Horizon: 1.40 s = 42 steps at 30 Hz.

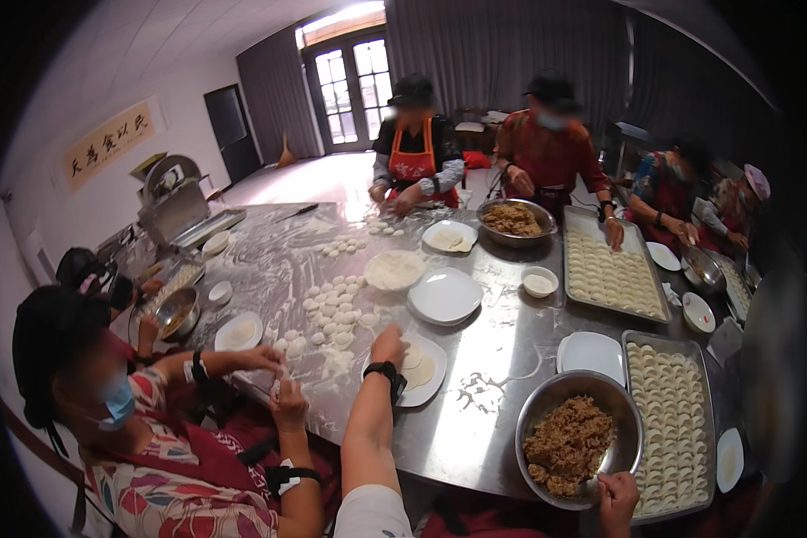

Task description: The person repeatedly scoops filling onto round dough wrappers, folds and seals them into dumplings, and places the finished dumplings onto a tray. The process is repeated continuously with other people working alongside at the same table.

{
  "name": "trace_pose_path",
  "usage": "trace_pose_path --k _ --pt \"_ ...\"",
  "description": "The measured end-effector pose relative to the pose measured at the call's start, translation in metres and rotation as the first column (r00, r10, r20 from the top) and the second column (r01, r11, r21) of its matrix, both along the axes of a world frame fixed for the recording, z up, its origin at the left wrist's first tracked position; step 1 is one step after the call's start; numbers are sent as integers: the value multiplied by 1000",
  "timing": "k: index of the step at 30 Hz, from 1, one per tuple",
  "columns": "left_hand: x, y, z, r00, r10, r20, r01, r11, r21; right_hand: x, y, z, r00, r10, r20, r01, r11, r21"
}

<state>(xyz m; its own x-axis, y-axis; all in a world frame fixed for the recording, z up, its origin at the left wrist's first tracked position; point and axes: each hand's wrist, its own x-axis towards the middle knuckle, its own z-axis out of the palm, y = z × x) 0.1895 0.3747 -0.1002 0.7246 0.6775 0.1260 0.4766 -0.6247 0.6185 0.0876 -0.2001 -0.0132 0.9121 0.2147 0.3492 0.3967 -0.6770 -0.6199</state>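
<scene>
My left hand reaches across to a white plate and hovers over or touches its upper left part. Thin round dough wrappers lie on that plate. The back of the hand hides its fingertips, so any hold is unclear. At the lower right, my right hand has curled fingers at the rim of a steel bowl. Whether it grips the rim or a utensil is not visible. Brown minced filling fills much of the bowl. Close by on the right, a metal tray bears rows of folded dumplings.
A co-worker at my left handles dough; others stand across the steel table. Floured dough pieces lie mid-table beside stacked white plates. Another dumpling tray and a filling bowl are farther back.
</scene>
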Motion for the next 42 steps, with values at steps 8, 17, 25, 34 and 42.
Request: trace_pose_path --k 8,17,25,34,42 --pt "-9 -1 11 987 -121 109 105 984 143 18 -12 20 982 119 144 -98 984 -149" --pt "-81 -71 19 745 279 607 505 359 -785 42 -36 15 979 -175 100 143 951 273" --pt "-141 -188 14 694 585 419 607 -162 -778 94 -34 -12 926 -131 354 107 990 87" --pt "-155 -235 45 773 331 542 585 -41 -810 68 -34 -15 986 -53 157 41 996 79" --pt "-147 -276 77 802 303 515 568 -119 -814 49 -45 -8 912 68 -405 214 762 612"
